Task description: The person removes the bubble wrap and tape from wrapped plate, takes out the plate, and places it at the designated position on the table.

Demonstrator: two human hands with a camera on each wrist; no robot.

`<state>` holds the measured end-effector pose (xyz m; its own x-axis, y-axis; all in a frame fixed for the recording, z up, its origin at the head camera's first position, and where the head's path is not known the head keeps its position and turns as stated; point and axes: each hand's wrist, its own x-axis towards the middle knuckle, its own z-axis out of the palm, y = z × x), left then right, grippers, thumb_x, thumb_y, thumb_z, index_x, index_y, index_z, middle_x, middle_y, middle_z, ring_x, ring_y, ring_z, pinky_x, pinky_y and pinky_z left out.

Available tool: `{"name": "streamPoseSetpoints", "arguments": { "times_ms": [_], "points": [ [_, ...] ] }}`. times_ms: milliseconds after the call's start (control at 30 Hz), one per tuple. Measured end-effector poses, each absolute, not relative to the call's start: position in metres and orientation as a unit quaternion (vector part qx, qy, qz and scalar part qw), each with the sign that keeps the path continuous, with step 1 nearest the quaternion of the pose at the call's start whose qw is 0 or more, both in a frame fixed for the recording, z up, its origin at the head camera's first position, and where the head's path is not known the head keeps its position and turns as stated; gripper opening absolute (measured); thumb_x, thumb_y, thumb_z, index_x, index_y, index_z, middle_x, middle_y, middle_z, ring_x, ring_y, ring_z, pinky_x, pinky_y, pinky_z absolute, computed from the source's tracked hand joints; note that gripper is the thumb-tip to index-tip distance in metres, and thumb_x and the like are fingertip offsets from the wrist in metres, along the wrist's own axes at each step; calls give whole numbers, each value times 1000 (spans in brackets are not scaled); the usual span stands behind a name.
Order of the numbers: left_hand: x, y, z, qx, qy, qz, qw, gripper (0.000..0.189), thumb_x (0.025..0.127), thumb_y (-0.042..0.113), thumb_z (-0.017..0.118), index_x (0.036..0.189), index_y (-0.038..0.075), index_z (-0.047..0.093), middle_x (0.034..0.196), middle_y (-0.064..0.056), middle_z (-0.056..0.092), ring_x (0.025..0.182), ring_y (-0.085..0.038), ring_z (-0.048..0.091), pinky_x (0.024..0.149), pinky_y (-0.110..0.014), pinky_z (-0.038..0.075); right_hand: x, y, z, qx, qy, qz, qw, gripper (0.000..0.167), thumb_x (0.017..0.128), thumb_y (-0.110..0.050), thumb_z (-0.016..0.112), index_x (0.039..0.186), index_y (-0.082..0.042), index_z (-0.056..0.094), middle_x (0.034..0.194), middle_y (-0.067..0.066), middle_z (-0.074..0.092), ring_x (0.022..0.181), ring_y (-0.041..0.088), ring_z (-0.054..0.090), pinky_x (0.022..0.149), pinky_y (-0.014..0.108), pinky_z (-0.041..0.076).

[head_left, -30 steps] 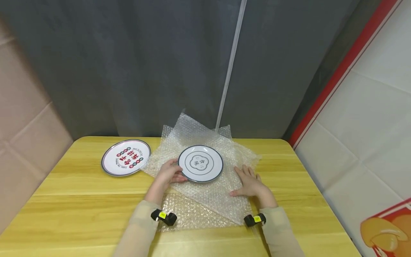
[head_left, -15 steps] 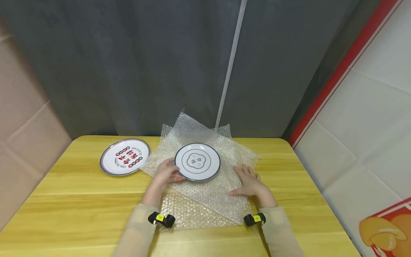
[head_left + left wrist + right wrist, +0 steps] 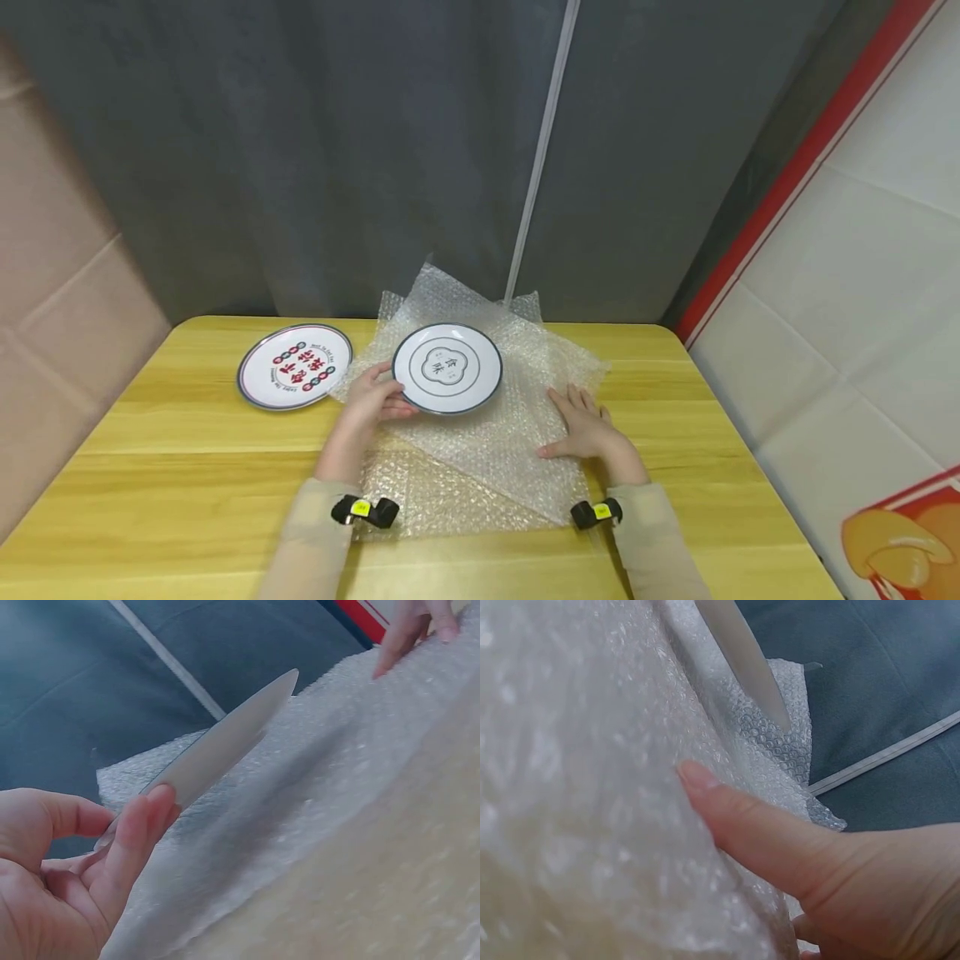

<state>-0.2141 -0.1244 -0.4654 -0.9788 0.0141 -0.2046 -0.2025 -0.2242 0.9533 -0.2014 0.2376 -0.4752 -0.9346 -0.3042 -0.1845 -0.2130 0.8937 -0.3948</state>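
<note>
A white plate with a dark blue rim [image 3: 450,392] is pinched at its left edge by my left hand [image 3: 371,398], thumb on top and fingers beneath. In the left wrist view the plate [image 3: 225,746] appears edge-on, held above the bubble wrap [image 3: 300,802] with a shadow under it. My right hand [image 3: 583,429] rests on the right side of the bubble wrap [image 3: 517,450], fingers spread. The right wrist view shows its thumb [image 3: 757,832] lying on the wrap, and part of the plate's edge [image 3: 742,656] beyond.
A second plate with red lettering [image 3: 277,387] lies on the wooden table [image 3: 187,492], left of the wrap. The bubble wrap sheets overlap at angles and reach the table's back edge. A dark grey curtain [image 3: 360,167] hangs behind; a white panel [image 3: 840,333] stands at the right.
My left hand has lifted the blue-rimmed plate slightly and carried it left, toward the red-lettered plate. My right hand has stayed in place on the bubble wrap.
</note>
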Motion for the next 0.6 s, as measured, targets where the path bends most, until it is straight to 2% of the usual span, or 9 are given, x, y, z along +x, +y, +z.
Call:
{"name": "streamPoseSetpoints", "arguments": {
  "times_ms": [267, 600],
  "points": [
    [-211, -138, -458, -76, 615, 782, 62, 65, 92, -7, 46, 150, 0, 19, 66, -12, 65, 54, -20, 67, 60, -32, 58, -203, 240, -476, -136, 965, -185, 125, 116, 67, -61, 76, 154, -12, 18, 155, 27, 0, 140, 47, -2, 103, 73, 4],
    [-208, -151, -452, -86, 603, 792, 51, 67, 93, -6, 46, 152, 3, 15, 65, -12, 65, 55, -22, 67, 59, -31, 58, -202, 241, -476, -141, 965, -186, 119, 116, 66, -61, 76, 154, -11, 18, 154, 28, 1, 139, 48, 0, 103, 73, 4]
  ]
}}
